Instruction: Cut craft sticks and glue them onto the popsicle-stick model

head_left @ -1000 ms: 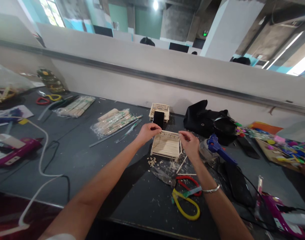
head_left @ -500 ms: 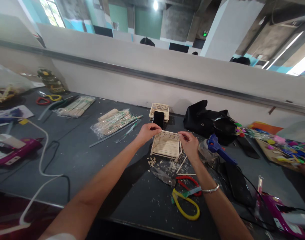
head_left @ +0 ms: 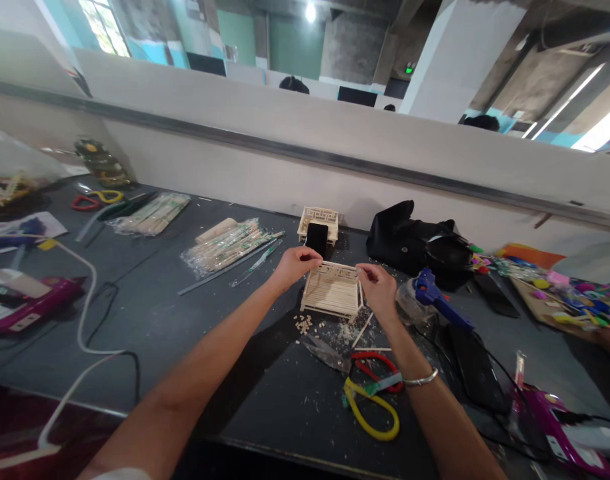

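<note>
A small model bench made of pale wooden sticks (head_left: 332, 297) sits on the dark table in front of me. My left hand (head_left: 299, 267) pinches the left end of its upper back edge, and my right hand (head_left: 379, 288) pinches the right end. Whether the fingers grip a separate stick along that edge, I cannot tell. Behind it a finished-looking stick model (head_left: 319, 215) stands with a black phone (head_left: 317, 239) leaning on it. Close to my right wrist lie scissors with red and yellow handles (head_left: 372, 393), beside small wood offcuts (head_left: 303, 324) and two loose sticks.
Bagged sticks (head_left: 229, 247) lie to the left, with another pack (head_left: 157, 212) farther off. A black bag (head_left: 417, 240), a blue glue gun (head_left: 439, 300) and a dark phone (head_left: 477, 367) are on the right. Purple power strips (head_left: 35, 307) and cables flank both sides.
</note>
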The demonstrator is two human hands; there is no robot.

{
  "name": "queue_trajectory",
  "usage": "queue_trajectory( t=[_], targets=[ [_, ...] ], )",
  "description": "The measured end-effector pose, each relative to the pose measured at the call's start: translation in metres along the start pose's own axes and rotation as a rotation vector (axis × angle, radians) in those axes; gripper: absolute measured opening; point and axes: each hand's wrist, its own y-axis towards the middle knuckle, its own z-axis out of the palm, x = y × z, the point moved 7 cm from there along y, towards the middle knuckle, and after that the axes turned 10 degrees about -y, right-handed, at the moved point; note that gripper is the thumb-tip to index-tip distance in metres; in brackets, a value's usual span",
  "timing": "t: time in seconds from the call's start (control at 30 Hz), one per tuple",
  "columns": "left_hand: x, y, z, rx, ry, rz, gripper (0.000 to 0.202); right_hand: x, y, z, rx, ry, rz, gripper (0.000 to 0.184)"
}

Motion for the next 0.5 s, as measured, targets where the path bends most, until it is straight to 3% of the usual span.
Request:
queue_trajectory(
  t=[0.33, 0.5],
  targets=[
    [0.0062, 0.0024, -0.0028, 0.017, -0.085, -0.084, 0.020, -0.0084, 0.0001, -0.0022, -0.007, 0.070, 0.095, 0.025],
    [0.0068, 0.0032, -0.0065, 0.006, -0.244, -0.161, 0.016, -0.0090, 0.0021, -0.0067, -0.014, 0.085, 0.138, 0.026]
  ],
)
